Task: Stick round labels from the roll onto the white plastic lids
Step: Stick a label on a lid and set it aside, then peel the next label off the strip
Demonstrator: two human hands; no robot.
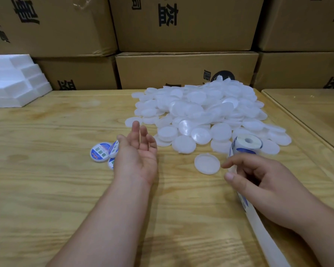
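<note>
A big heap of white plastic lids [204,110] covers the back middle of the wooden table [46,180]. One single blank lid [207,163] lies apart, in front of the heap. The label roll [247,142] lies at the heap's front right, and its backing strip [262,230] runs toward me. My right hand [262,182] pinches that strip between thumb and fingers, just right of the single lid. My left hand [137,153] hovers with straight fingers, palm turned right. Three labelled lids [100,152] lie beside it on the left, one tilted and partly hidden by the fingers.
Stacked cardboard boxes [185,70] form a wall behind the table. White foam blocks [14,79] sit at the back left corner. A second table [312,110] adjoins on the right.
</note>
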